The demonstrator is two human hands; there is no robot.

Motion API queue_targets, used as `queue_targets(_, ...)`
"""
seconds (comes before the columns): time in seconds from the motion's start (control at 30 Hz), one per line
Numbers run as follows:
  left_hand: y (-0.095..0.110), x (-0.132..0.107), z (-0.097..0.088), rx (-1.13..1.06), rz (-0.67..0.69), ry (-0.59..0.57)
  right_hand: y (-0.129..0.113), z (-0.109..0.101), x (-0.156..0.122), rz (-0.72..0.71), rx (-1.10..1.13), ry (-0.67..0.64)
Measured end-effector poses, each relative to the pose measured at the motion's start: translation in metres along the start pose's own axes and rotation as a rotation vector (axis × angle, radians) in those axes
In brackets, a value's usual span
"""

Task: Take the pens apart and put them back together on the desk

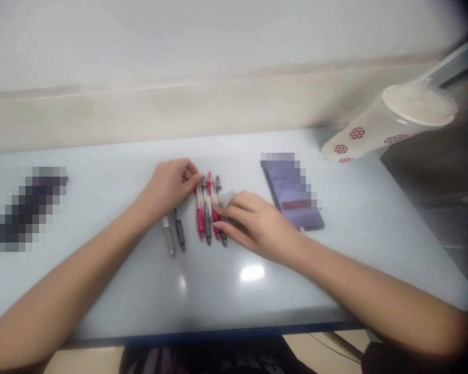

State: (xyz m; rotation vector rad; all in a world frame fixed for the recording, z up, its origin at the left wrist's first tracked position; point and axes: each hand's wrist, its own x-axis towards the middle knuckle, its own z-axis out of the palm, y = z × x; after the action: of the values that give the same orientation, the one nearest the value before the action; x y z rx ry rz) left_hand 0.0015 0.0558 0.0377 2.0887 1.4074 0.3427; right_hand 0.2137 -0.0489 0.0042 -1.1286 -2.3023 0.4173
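Observation:
Several click pens lie side by side on the white table. My left hand (175, 182) has its fingers curled, with thumb and forefinger pinched at the upper end of the leftmost red pen (200, 223). Beside it is a dark grey pen (207, 226). My right hand (257, 223) reaches in from the right; its forefinger and thumb are a little apart, across the second red pen (216, 232) and the rightmost dark pen (223, 241). Under my left wrist, partly hidden, are a silver-white pen (169, 241) and another dark pen (180, 236).
A phone (292, 192) with a purplish screen lies right of the pens. Farther right stands a tall white cup (390, 122) with red patterns. A blurred-out dark object (27, 208) is at the left. The wall (140, 111) borders the table's (140, 296) back edge.

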Motion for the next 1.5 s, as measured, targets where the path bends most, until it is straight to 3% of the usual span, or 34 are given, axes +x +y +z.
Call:
queue_targets(0.23,0.004,-0.005,-0.002,-0.03,-0.033,-0.03,0.0,0.002,-0.001,-0.063,-0.079,-0.042)
queue_targets(0.5,0.012,-0.011,0.0,-0.049,-0.073,-0.026,0.004,-0.004,0.0,-0.133,-0.021,-0.033)
queue_targets(0.67,0.006,-0.014,-0.03,0.147,0.016,0.225,0.001,-0.007,0.0,-0.143,-0.073,0.001)
queue_targets(0.73,0.001,-0.015,-0.041,0.292,-0.043,0.15,-0.002,-0.007,0.0,-0.16,-0.092,0.024)
queue_targets(0.8,-0.002,-0.018,-0.045,0.408,-0.119,-0.019,-0.006,-0.006,0.0,-0.183,-0.095,0.038)
queue_targets(0.9,-0.004,-0.023,-0.038,0.426,-0.119,-0.119,-0.008,-0.005,0.0,-0.188,-0.087,0.027)
queue_targets(1.17,-0.003,-0.022,-0.02,0.283,-0.055,-0.01,-0.008,-0.008,-0.001,-0.164,-0.141,0.003)
queue_targets(1.33,0.001,-0.021,-0.013,0.14,-0.004,-0.034,-0.018,-0.01,-0.002,-0.303,-0.32,-0.099)
queue_targets(1.5,0.002,-0.02,-0.01,0.108,0.032,-0.028,-0.016,-0.009,-0.003,-0.363,-0.307,-0.212)
